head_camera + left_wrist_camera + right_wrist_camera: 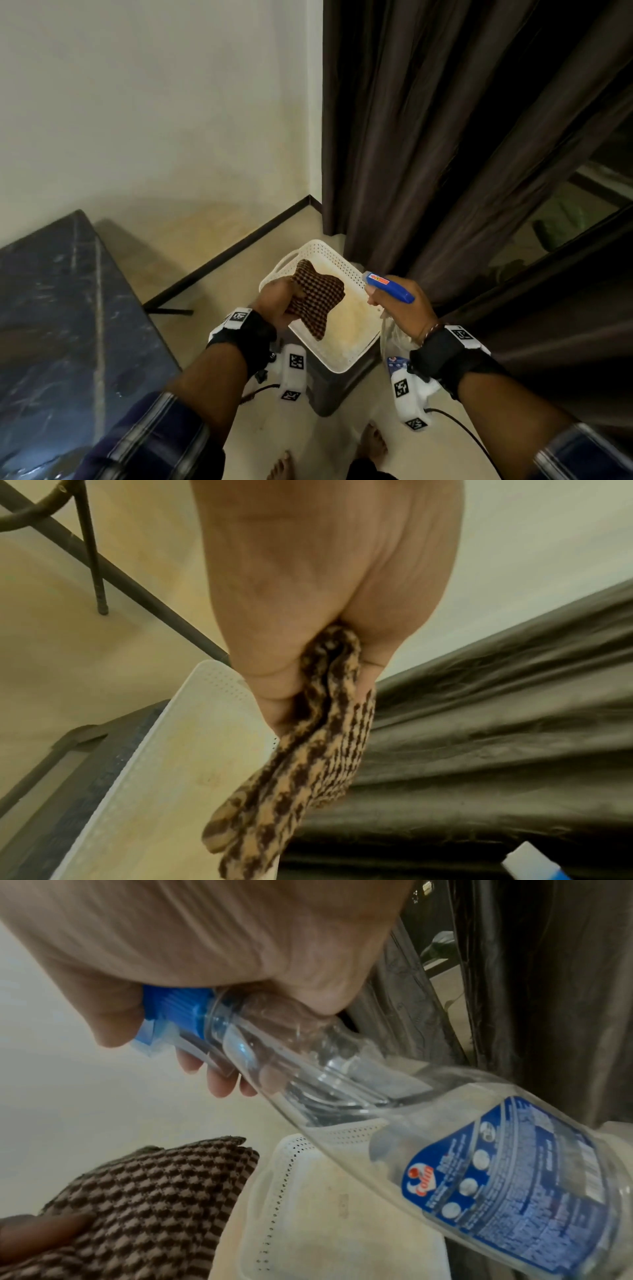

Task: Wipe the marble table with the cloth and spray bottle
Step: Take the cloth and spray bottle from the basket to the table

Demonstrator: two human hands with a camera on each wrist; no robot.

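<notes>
My left hand (277, 301) grips a brown checked cloth (317, 298), bunched in the fist (308, 642) with its loose ends (301, 777) hanging down over a white basket. My right hand (400, 308) holds a clear spray bottle by its neck (281, 1047); its blue spray head (388, 286) points left and its clear body with a blue label (486, 1177) hangs below the wrist. The dark marble table (68, 325) lies at the left, away from both hands.
A white perforated basket (342, 356) sits on a grey stool below the hands. Dark curtains (445, 137) hang at the right, a cream wall (154, 102) stands behind. A thin dark metal leg (92, 561) stands on the floor. Bare feet (373, 442) show below.
</notes>
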